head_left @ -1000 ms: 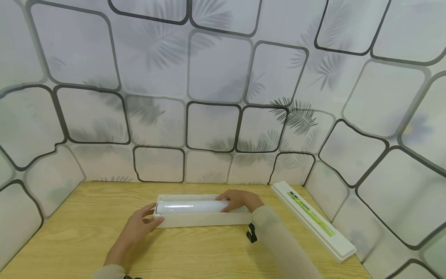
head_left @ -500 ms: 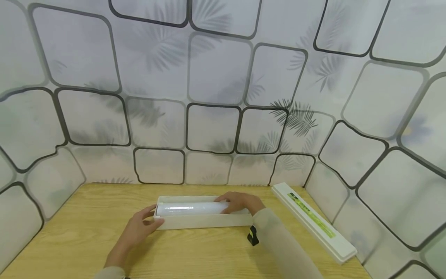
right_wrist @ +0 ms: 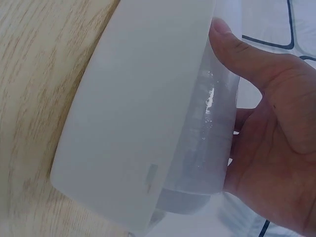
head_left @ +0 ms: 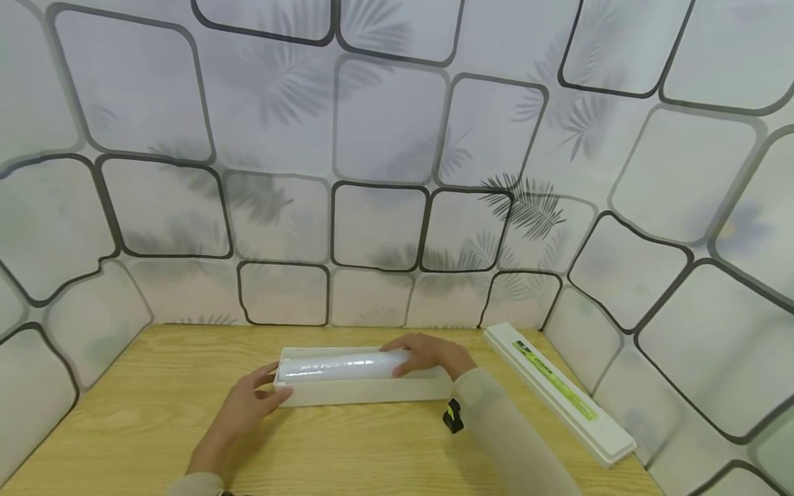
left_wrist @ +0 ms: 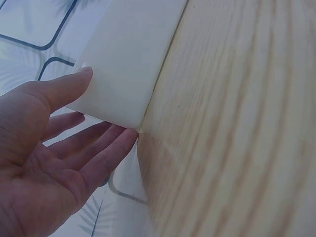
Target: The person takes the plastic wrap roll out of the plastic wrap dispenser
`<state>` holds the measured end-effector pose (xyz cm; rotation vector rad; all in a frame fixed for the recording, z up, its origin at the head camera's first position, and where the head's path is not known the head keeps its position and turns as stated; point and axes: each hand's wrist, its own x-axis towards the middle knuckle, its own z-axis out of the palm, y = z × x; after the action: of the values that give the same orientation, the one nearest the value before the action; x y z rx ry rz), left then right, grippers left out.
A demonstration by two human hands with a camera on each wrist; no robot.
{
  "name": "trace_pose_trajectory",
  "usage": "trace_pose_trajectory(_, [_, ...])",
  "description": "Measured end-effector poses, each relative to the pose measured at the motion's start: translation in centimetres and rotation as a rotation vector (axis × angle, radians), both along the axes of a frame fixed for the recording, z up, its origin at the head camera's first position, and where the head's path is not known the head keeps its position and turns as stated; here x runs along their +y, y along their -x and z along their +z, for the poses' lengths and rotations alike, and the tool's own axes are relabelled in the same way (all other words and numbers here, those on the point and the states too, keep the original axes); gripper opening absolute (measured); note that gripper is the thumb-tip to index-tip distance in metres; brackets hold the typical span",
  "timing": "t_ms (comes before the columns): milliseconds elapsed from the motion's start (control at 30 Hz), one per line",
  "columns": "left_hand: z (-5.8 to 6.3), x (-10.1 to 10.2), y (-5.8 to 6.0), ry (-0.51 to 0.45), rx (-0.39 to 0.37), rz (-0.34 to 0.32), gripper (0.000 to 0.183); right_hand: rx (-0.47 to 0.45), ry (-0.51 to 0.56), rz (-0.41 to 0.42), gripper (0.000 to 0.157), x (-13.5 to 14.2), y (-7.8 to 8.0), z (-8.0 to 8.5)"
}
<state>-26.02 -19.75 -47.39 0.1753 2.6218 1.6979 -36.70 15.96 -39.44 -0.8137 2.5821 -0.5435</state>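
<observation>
The long white tray (head_left: pixel 366 390) is lying crosswise on the wooden table (head_left: pixel 155 420), just past the middle toward 12 o'clock, with the clear film roll (head_left: pixel 341 365) sitting along its length. The right hand (head_left: pixel 428 355) is curling over the roll's 3 o'clock end, its grip holding the roll, with the thumb (right_wrist: pixel 247 54) lying along the roll's side above the tray wall. The left hand (head_left: pixel 245 406) is resting against the tray's 9 o'clock end, its grip wide and the fingers straight, the thumb tip (left_wrist: pixel 81 79) touching the tray's upper corner and the fingertips (left_wrist: pixel 121 140) touching its lower edge. A white lid with a green strip (head_left: pixel 558 389) is lying apart at 3 o'clock, angled along the patterned wall (head_left: pixel 384 172).
</observation>
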Motion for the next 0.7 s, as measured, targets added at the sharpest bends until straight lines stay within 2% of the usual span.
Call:
trace_pose_trajectory(300, [0.08, 0.08, -0.01, -0.005, 0.015, 0.004, 0.074, 0.059, 0.009, 0.073, 0.060, 0.28, -0.08, 0.47])
trace_pose_trajectory(700, [0.21, 0.17, -0.16, -0.015, 0.017, 0.001, 0.074, 0.077, -0.007, 0.032, 0.057, 0.25, -0.22, 1.05])
